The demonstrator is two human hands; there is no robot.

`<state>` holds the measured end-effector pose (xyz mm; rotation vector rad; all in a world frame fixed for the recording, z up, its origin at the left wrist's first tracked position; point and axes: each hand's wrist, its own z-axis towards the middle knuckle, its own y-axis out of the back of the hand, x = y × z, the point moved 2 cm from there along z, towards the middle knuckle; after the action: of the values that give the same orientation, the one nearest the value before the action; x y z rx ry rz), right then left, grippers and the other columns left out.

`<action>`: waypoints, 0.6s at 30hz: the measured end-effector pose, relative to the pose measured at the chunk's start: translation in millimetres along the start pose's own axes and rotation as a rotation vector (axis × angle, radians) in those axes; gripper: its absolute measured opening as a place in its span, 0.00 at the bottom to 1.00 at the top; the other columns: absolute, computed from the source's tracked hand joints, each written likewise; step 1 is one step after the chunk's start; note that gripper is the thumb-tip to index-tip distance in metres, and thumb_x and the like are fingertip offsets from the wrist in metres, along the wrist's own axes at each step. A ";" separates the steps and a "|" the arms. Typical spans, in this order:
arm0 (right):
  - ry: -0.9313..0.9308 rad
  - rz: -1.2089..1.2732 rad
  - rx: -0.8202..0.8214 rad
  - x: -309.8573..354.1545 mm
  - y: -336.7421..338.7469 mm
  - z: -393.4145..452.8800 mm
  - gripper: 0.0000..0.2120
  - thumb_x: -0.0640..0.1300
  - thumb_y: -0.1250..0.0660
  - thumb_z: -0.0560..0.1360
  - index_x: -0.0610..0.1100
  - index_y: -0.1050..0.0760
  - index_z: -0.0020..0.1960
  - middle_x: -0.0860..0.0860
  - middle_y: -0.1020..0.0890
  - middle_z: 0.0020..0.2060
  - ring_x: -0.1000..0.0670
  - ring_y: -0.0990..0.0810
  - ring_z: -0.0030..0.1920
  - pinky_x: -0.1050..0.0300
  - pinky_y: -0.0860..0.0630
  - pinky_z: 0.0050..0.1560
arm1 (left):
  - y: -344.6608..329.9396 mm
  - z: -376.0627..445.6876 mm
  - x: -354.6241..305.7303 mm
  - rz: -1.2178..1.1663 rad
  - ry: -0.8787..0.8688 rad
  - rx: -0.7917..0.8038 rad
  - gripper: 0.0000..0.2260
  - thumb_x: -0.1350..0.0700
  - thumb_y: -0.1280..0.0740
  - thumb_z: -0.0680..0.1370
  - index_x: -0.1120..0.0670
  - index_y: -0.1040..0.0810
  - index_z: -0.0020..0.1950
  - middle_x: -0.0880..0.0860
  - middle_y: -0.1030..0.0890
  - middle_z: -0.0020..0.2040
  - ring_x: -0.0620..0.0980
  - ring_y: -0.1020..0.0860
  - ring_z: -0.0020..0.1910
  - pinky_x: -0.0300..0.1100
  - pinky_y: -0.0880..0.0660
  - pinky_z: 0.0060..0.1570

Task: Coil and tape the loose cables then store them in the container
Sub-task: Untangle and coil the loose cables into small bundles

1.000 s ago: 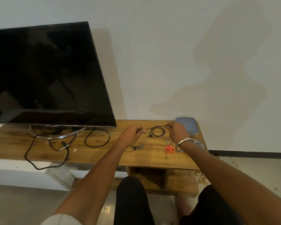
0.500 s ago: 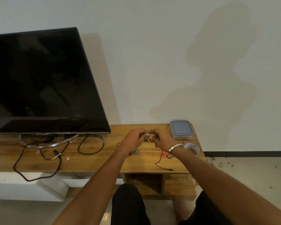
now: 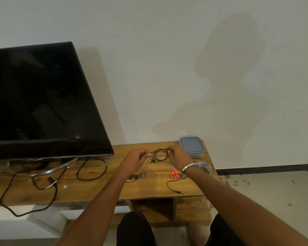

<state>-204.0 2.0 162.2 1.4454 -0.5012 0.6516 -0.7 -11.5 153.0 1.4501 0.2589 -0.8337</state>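
A thin black cable (image 3: 159, 154) with yellow plugs hangs in small loops between my hands above the wooden TV stand (image 3: 103, 190). My left hand (image 3: 135, 159) pinches one strand of it at the left. My right hand (image 3: 179, 157) grips the looped part at the right. The cable's loose tail (image 3: 172, 186) runs under my right wrist and ends in a jack near the front edge. A grey lidded container (image 3: 191, 146) sits at the back right corner. A roll of clear tape (image 3: 205, 166) lies behind my right wrist.
Orange-handled scissors (image 3: 175, 174) lie by my right wrist. A small black earphone tangle (image 3: 137, 176) rests below my left hand. A large black TV (image 3: 39, 103) stands at the left, with thick black cables (image 3: 92, 168) looping under it and over the front edge.
My hands came together half a second ago and have now drawn apart again, with the cable loops stretched between them. The camera has tilted up.
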 end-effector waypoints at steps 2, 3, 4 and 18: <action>0.002 0.045 0.070 2.6 -2.8 -1.9 0.13 0.37 0.42 0.78 0.41 0.26 0.61 0.43 0.20 0.55 0.44 0.21 0.54 0.62 0.31 0.46 | -1.3 1.0 -2.6 -0.003 -0.007 -0.005 0.08 0.52 0.36 0.81 0.52 0.19 0.48 0.55 0.20 0.36 0.50 0.27 0.33 0.42 0.31 0.34; 0.015 0.063 0.102 5.3 -4.2 -2.8 0.14 0.37 0.41 0.78 0.42 0.27 0.62 0.43 0.20 0.56 0.45 0.22 0.55 0.62 0.31 0.47 | -2.6 1.7 -4.8 -0.007 -0.018 -0.001 0.08 0.52 0.36 0.81 0.53 0.19 0.48 0.55 0.20 0.36 0.49 0.27 0.33 0.42 0.32 0.34; 0.034 0.073 0.127 8.3 -5.8 -3.4 0.14 0.38 0.40 0.78 0.42 0.28 0.63 0.43 0.21 0.56 0.46 0.22 0.55 0.63 0.31 0.48 | -4.4 2.2 -7.0 -0.013 -0.030 0.005 0.08 0.53 0.36 0.81 0.53 0.19 0.47 0.55 0.21 0.36 0.48 0.28 0.32 0.41 0.32 0.34; 0.107 -0.033 0.002 18.0 -0.9 0.1 0.12 0.42 0.42 0.80 0.41 0.21 0.56 0.44 0.17 0.49 0.45 0.20 0.48 0.54 0.26 0.46 | -4.7 3.0 -3.4 -0.007 -0.040 0.003 0.08 0.51 0.36 0.81 0.49 0.19 0.46 0.56 0.20 0.36 0.55 0.25 0.34 0.47 0.29 0.34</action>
<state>-190.1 3.8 173.7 1.4095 -0.3922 0.6991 -7.0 -12.6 152.0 1.4350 0.2326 -0.8684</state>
